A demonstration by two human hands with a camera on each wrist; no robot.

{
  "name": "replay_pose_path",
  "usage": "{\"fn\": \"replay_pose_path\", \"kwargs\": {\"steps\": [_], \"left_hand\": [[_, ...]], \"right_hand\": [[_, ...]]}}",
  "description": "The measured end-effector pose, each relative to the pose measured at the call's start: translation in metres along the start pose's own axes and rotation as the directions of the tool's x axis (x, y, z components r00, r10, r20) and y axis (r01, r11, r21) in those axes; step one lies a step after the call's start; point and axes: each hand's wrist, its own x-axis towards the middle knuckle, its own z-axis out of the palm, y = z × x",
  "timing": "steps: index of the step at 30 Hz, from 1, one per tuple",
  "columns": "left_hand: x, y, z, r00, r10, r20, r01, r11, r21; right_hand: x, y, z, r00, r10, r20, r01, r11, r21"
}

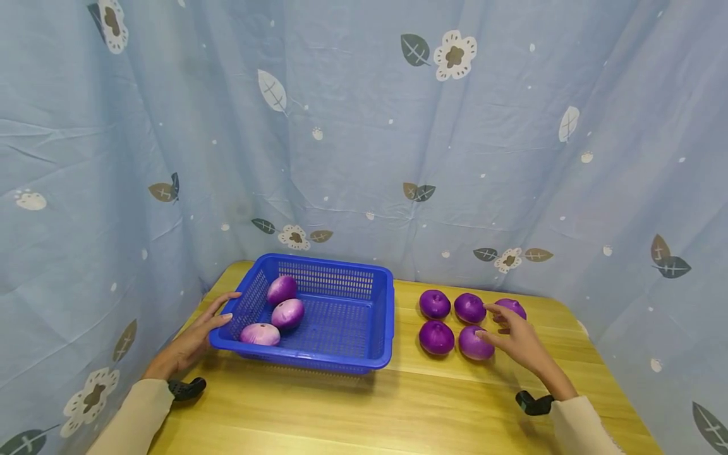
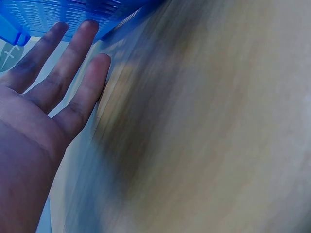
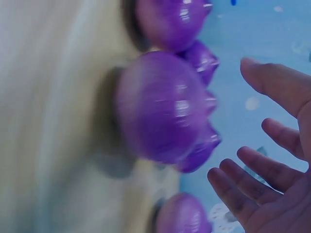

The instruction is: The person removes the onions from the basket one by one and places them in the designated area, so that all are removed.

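Observation:
Fingertips of my left hand (image 1: 193, 338) touch the left rim of a blue plastic basket (image 1: 330, 365). In the left wrist view, three straight fingers (image 2: 80, 102) reach toward the basket's outer wall (image 2: 82, 17). Three purple onions (image 1: 287, 313) lie in the left part of the basket. Over on the right, my right hand (image 1: 520, 341) hovers spread over a lighter purple onion (image 1: 475, 344) in the front of a group. From the right wrist, a gap shows between the fingers and the nearest onion (image 3: 163, 107); nothing is held.
Several purple onions stand in two rows on the wooden table (image 1: 364, 411), including a dark one (image 1: 436, 337) at the front left and one (image 1: 510, 308) partly behind the right hand. A blue patterned curtain (image 1: 352, 158) closes off the back and sides.

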Motion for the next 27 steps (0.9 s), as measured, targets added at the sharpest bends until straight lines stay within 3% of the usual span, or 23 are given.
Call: {"fn": "replay_pose_path", "kwargs": {"steps": [5, 10, 27], "left_hand": [[-0.001, -0.001, -0.001, 1.0, 0.008, 0.008, -0.008, 1.0, -0.011], [-0.002, -0.001, -0.001, 1.0, 0.018, 0.014, -0.017, 1.0, -0.025], [-0.002, 0.0, 0.001, 1.0, 0.015, 0.005, -0.015, 1.0, -0.022]], "right_hand": [[0.019, -0.017, -0.006, 0.999, -0.035, -0.04, 0.034, 0.999, -0.027], [0.038, -0.038, -0.005, 0.997, -0.07, -0.016, 0.071, 0.997, 0.035], [0.101, -0.116, 0.036, 0.974, -0.228, 0.021, 0.223, 0.967, 0.125]]}}
